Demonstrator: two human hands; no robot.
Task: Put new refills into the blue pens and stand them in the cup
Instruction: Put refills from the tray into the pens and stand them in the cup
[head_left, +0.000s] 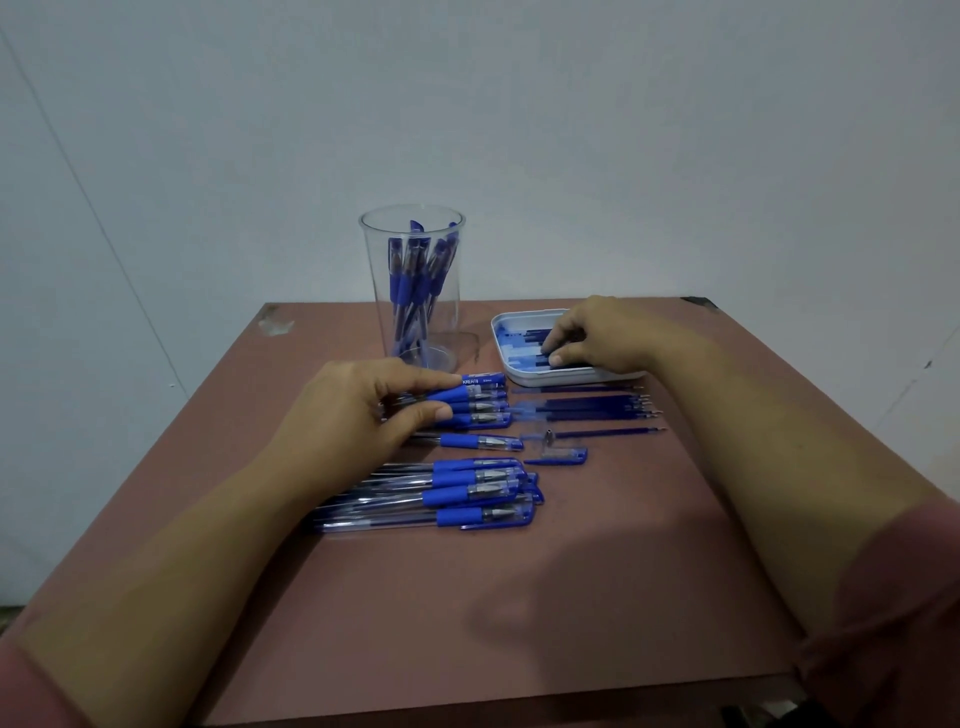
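With my left hand (358, 410) pinching one blue pen (475, 391) near the cup (449, 332) and my right hand (597, 335) closing its fingertips on a refill (535, 362) in the tray (506, 322), I should lift only that one, level, without dragging its neighbours.

Cup (382, 332) holding pens (413, 280) behind the left hand (358, 410), bunch of pens (480, 405) under it, second bunch (467, 491) nearer the person, tray (501, 345) with refills (524, 345) under the right hand (597, 332), loose refills (587, 408) and cap (558, 457) just before that hand.
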